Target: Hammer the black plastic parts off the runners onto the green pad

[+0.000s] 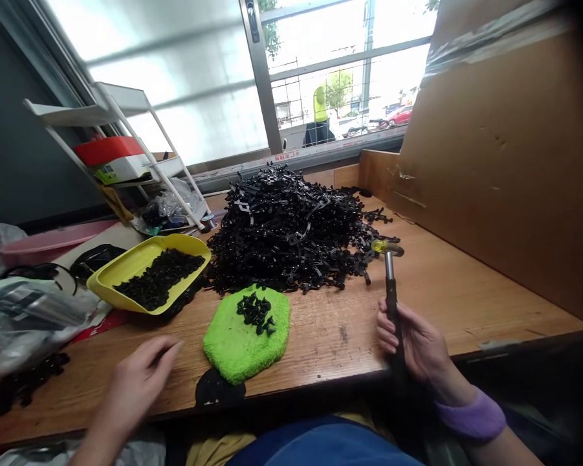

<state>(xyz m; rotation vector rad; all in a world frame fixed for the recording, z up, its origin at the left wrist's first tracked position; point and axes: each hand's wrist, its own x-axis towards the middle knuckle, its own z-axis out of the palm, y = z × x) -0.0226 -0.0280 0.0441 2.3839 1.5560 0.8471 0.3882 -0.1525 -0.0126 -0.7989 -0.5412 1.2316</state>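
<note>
My right hand (412, 336) is wrapped round the dark grip of a small hammer (391, 285), which stands upright with its head up. That head has a translucent yellow face on one side and a darker one on the other. My left hand (143, 375) is over the left front of the table, thumb and forefinger drawn together; anything between them is hidden. Between my hands lies a fuzzy green pad (242, 353), with several small black plastic parts (256, 313) on top. Behind it rises a large heap of black clip-like pieces (286, 226).
A yellow scoop-shaped tray (101, 288) of small black parts sits left of the pad. A white shelf rack (155, 162) and plastic bags (33, 317) stand further left. A cardboard panel (495, 162) walls the right side. The wooden table's (330, 362) front edge runs near my lap.
</note>
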